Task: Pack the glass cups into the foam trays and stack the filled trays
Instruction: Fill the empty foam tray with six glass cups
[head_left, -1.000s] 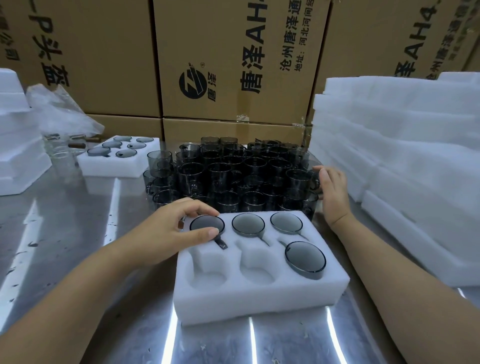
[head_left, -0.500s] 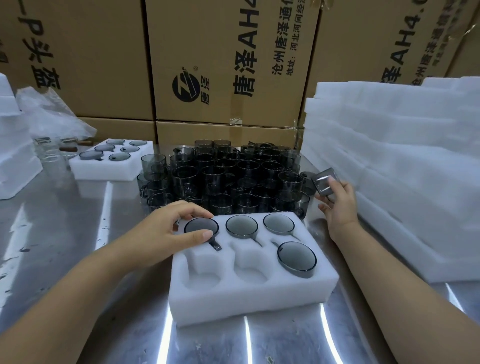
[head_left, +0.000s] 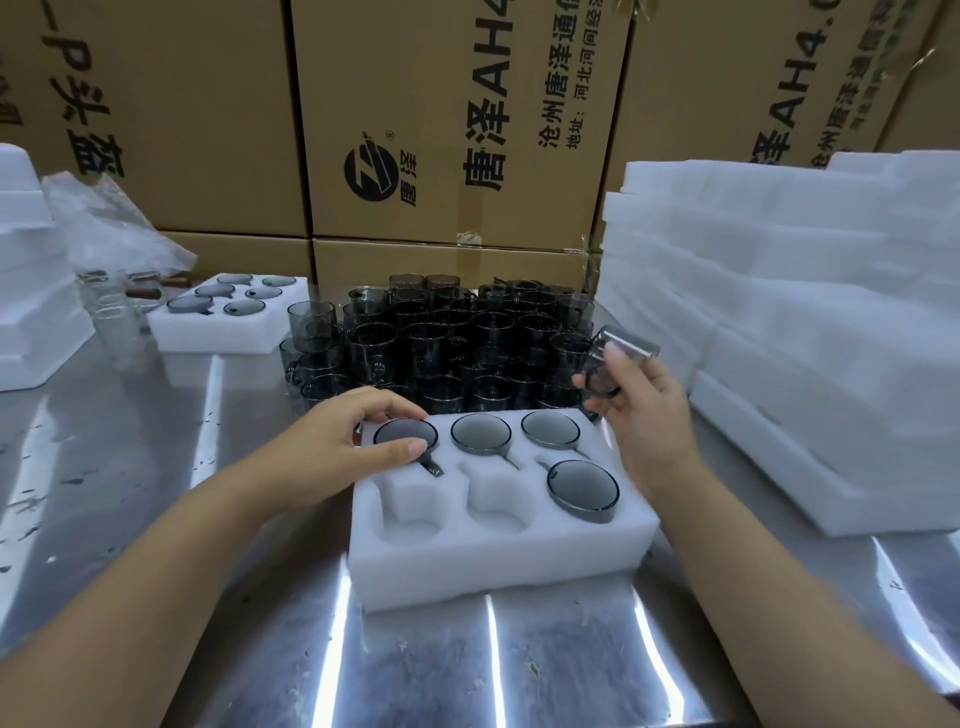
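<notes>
smoked glass cup (head_left: 621, 358), blurred and part hidden behind right hand (head_left: 647, 415); gripped in its fingers, near far right corner of foam tray (head_left: 498, 566), tipped on its side, long axis near-left to far-right; mouth end unclear. foam tray on bench (head_left: 156, 519) holds four cups. left hand (head_left: 332, 447) fingers pinch the rim of the far-left seated cup (head_left: 402, 431).
</notes>
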